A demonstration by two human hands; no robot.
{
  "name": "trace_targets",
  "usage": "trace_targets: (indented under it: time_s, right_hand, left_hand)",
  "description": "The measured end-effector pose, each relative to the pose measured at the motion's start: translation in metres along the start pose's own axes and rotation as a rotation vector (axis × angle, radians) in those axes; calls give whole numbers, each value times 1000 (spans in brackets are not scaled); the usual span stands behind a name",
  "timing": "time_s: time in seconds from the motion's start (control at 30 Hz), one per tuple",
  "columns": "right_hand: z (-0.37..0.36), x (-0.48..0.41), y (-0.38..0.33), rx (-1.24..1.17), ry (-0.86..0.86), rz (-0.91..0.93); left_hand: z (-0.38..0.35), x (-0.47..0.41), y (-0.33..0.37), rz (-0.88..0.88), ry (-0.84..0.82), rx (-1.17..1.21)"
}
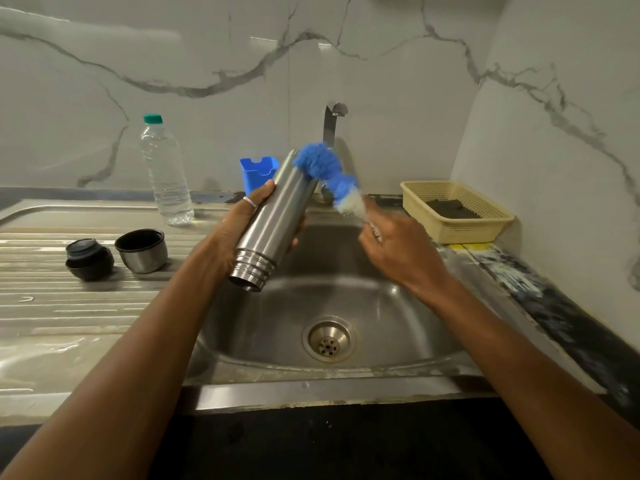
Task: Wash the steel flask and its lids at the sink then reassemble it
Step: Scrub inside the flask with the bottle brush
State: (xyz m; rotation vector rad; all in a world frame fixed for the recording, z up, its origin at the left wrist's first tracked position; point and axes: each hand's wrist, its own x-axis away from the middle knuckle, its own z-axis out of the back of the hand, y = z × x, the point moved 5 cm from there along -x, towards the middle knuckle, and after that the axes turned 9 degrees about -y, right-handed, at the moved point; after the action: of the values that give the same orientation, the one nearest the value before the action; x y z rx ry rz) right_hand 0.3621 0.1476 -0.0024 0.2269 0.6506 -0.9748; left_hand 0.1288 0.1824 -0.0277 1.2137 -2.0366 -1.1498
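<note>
scrubbing is the step in hand, by the look of it. the person's left hand (242, 220) is wrapped round the middle of the tall brushed-steel flask (273, 216), holding it tilted over the stainless steel sink (398, 306) with its threaded open mouth pointing down and toward them and its base up near the steel tap (332, 123). the right hand (398, 251) is closed on the handle of a fluffy blue-and-white bottle brush (329, 174), whose blue head lies against the outside of the flask near its raised base. no water shows running from the tap.

both lids are off and wait on the ribbed steel draining board (52, 306) to the left: a black inner stopper (88, 259), and just beside it a steel outer cup with a dark lining (142, 251), standing mouth up. neither seems to have been touched by the brush yet, though i can't tell that for sure.

next, i'd judge, the brush has to travel along the rest of the body or go in at the mouth, which means turning the flask in the left hand so the opening faces the brush. then rinsing, the two lids, and screwing it all together.
</note>
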Motion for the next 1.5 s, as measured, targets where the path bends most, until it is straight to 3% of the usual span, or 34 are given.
trace_targets:
  time_s: [0.2, 0.27, 0.43, 0.5, 0.63, 0.7, 0.77, 0.87, 0.93, 1.17, 1.23, 1.37, 1.43, 1.5]
  right_hand:
    - [-5, 42, -19, 99, -157, 389]
    - [-7, 42, -16, 158, -127, 433]
    - [-4, 6, 2, 147, -14, 71]
    - [-5, 10, -2, 133, -21, 118]
    - [-6, 43, -20, 75, -152, 417]
    - [-5, 41, -19, 96, -140, 451]
    - [-4, 27, -12, 96, -82, 351]
    - [-6, 6, 1, 48, -36, 55]
    - [-8, 3, 5, 44, -45, -3]
    - [-8, 48, -30, 138, -191, 512]
    - [-8, 35, -24, 177, -132, 437]
    - [-10, 6, 3, 176, -46, 35]
    - [-10, 8, 6, 133, -54, 15]
    - [-7, 23, -2, 94, -78, 150]
  left_hand:
    - [6, 1, -1, 32, 25, 14]
    - [7, -1, 0, 19, 57, -10]
    - [1, -2, -4, 13, 59, -24]
    - [0, -2, -5, 40, 76, -32]
    - [4, -2, -2, 68, 71, -18]
    - [7, -1, -3, 53, 66, -16]
    - [4, 1, -2, 25, 56, 5]
    - [7, -2, 0, -4, 70, -43]
    - [6, -4, -1, -2, 100, -38]
    - [11, -1, 0, 33, 162, -5]
    - [6, -1, 3, -9, 154, -35]
    - [-2, 2, -4, 39, 83, -64]
    - [0, 2, -3, 31, 85, -92]
    - [2, 2, -2, 48, 71, -99]
